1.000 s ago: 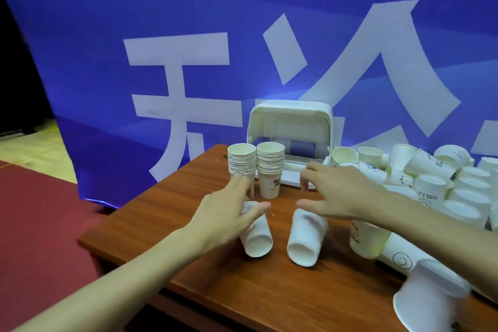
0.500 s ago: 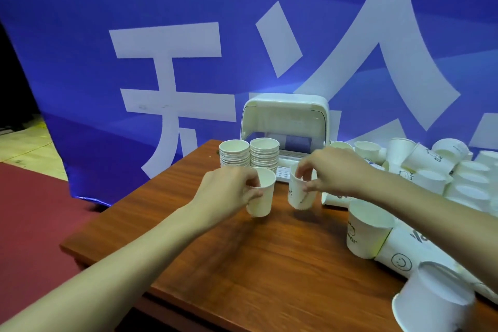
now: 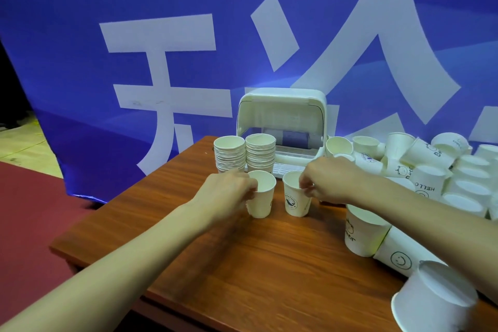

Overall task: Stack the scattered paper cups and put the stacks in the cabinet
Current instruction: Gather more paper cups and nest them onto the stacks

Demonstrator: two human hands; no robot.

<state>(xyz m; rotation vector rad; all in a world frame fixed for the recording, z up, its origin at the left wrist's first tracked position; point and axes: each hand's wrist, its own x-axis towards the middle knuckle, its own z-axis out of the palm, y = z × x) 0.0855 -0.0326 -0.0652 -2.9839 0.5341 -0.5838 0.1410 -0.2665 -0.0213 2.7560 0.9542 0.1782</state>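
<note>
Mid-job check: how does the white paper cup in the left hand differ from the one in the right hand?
The left-hand cup, white paper, is wrapped round its side by the left hand; the right-hand cup is pinched at its rim by the right hand. The left-hand cup's near side looks nearly plain; the right-hand cup shows a dark round print. Both stand upright, mouths up.

Worktop (image 3: pixel 242 264): brown wood-grain.
- White cabinet (image 3: pixel 281 121), rear centre.
- Left stack (image 3: pixel 230 155) and right stack (image 3: pixel 260 152), side by side, just before it.
- Left single cup (image 3: pixel 260 199) and right single cup (image 3: pixel 296 198), upright, frame centre.
- Scattered cups (image 3: pixel 458 178), heaped at right, several tipped over.
</note>
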